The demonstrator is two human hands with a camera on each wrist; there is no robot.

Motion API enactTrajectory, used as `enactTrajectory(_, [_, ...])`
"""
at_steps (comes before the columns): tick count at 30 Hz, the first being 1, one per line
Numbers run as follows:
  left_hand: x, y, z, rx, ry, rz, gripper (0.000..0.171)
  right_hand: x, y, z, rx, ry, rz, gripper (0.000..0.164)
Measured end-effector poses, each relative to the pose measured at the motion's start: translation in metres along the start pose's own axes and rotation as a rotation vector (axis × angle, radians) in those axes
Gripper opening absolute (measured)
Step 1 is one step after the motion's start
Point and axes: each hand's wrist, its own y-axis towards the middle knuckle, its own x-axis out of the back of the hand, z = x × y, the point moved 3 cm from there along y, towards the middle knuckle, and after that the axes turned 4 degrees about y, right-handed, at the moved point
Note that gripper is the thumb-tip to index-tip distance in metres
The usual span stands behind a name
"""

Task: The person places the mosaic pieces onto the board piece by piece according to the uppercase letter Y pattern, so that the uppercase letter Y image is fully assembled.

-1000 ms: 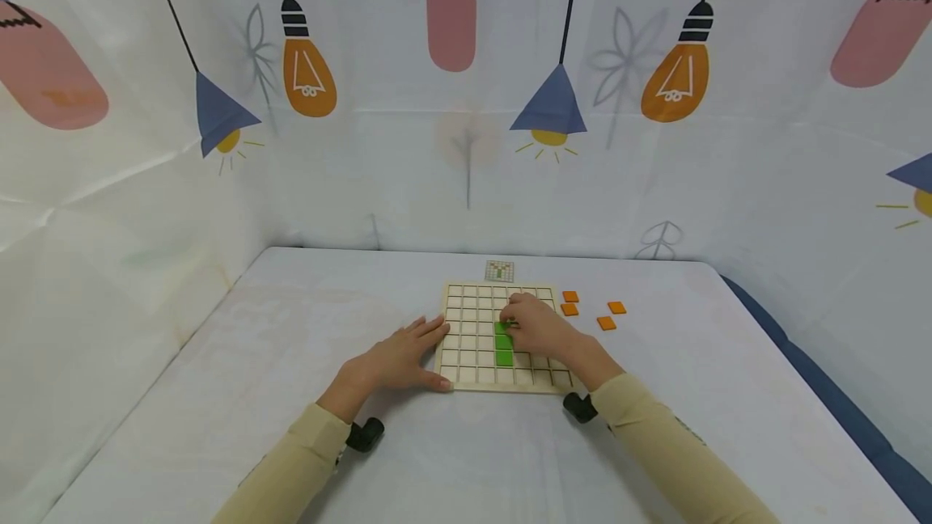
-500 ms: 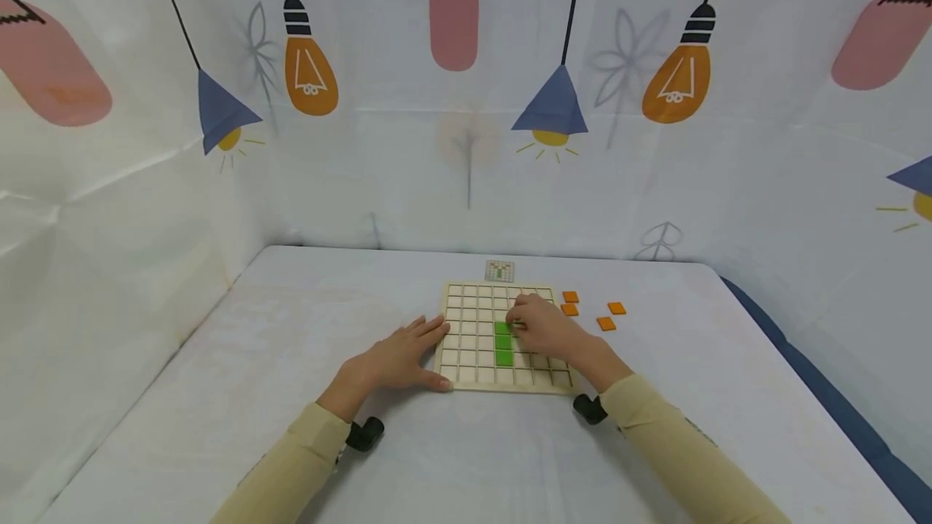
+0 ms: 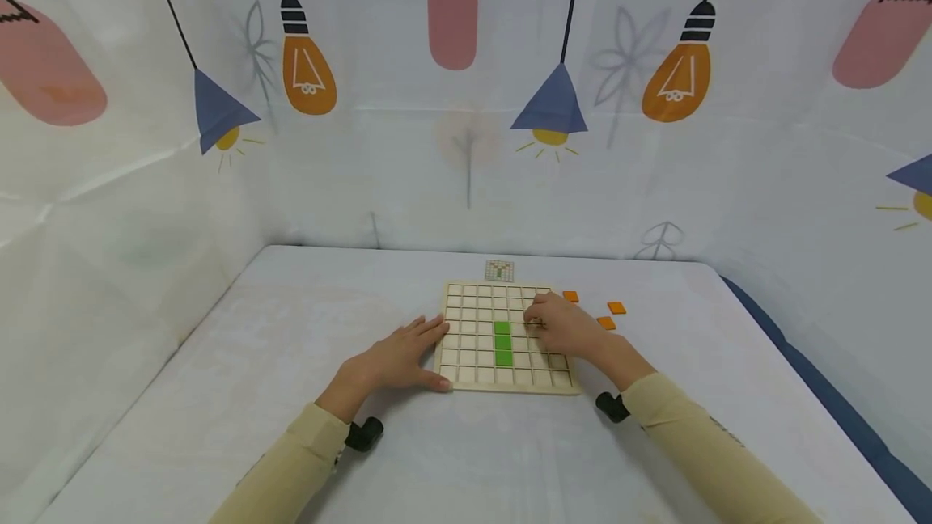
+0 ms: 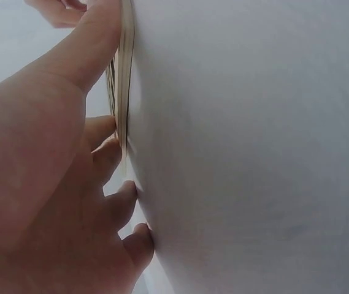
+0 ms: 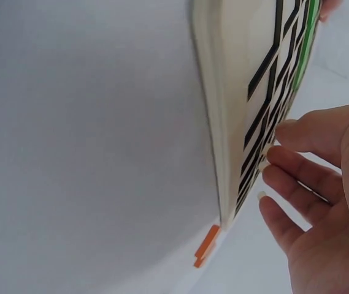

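A pale wooden grid board (image 3: 469,315) lies on the white table. Three green square tiles (image 3: 503,342) form a column in its middle cells. My left hand (image 3: 402,358) lies at the board's left edge; its thumb and fingers touch the rim, fingers spread. Over the right part of the grid is my right hand (image 3: 568,327). In the right wrist view its fingers (image 5: 297,190) are loosely bent beside the thumb, and no tile shows between them. Orange square tiles (image 3: 616,308) lie right of the board, partly behind the right hand.
A small card (image 3: 499,271) with a grid pattern lies behind the board. A white curtain (image 3: 408,168) printed with lamps hangs behind the table. Dark blue fabric (image 3: 801,362) runs along the table's right side.
My right hand has moved right, away from the green column, uncovering its top tile. One orange tile near the board is now hidden behind that hand. My left hand has stayed put.
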Motion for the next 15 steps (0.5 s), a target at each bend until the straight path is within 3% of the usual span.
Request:
enactTrajectory(8, [0.002,-0.002,-0.003,0.01,0.002,0.0,0.104,0.004,-0.009,-0.006,0.042,-0.015,-0.035,0.027])
enactTrajectory(15, [0.005,-0.004,-0.007,0.007,-0.014,0.001,0.103,0.008,-0.014,-0.016,-0.028,-0.029,-0.013,0.02])
